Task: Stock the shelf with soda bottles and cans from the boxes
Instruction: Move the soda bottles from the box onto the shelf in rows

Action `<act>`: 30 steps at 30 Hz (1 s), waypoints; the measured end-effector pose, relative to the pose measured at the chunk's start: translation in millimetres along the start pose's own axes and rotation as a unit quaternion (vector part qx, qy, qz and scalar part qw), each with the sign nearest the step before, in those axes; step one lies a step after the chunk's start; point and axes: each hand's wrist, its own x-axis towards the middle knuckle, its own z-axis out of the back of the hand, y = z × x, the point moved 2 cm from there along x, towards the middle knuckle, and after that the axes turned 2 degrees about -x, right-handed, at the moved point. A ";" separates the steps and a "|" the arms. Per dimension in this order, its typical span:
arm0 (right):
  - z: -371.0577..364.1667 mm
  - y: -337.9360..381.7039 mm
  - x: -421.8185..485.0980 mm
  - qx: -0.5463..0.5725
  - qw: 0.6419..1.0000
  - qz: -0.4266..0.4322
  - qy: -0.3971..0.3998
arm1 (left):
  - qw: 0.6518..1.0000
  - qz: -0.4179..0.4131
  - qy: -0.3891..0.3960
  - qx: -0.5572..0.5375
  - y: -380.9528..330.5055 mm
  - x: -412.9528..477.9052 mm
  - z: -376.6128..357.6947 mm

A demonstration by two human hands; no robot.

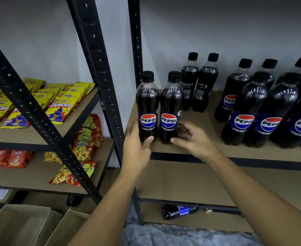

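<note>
Head cam: 2 small Pepsi bottles stood upright, touching side by side, at the front-left corner of the shelf board (206, 125). Long axes were vertical, caps up, labels facing out.

- Left hand (137, 148) gripped the left bottle (147, 103) low down, thumb across the front near the base, fingers round the back and out of sight.
- Right hand (192, 139) sat at the base of the right bottle (170, 103). Its thumb tip touched the front and its fingers curled just beside the right flank. Couldn't tell whether that was a real clamp or a loose cup.
- Hands were apart, 1 per bottle, each on its own side, so neither arm crossed. Both bottles were straight ahead of the hands and rose above them.

Key relation: the rear pair (189, 80) stood directly behind, apart from the front 2, with bare board between. My read is that any tidy-up is a short push straight back. The low grip suits sliding. A tall narrow bottle pushed from higher up could tip.

The large bottles (249, 110) filled the right side of the same board, well clear. Restock sources: the boxes (22, 226) on the floor lower left, nearer the left hand, and 1 loose bottle (179, 212) lying on its side on the bottom shelf. Snack bags (57, 103) on the neighbouring rack weren't relevant.
</note>
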 end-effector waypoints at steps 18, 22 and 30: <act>2.9 0.0 -1.7 -0.016 0.999 -0.041 0.004 | 0.999 0.011 0.024 0.027 -5.0 -6.4 7.8; 8.1 12.7 -8.8 -0.069 0.996 -0.053 0.022 | 0.998 -0.028 0.033 0.047 -23.6 -15.2 30.5; 63.5 88.7 -28.8 -0.244 0.968 0.052 -0.021 | 0.969 -0.185 0.034 0.160 -87.0 -1.6 74.3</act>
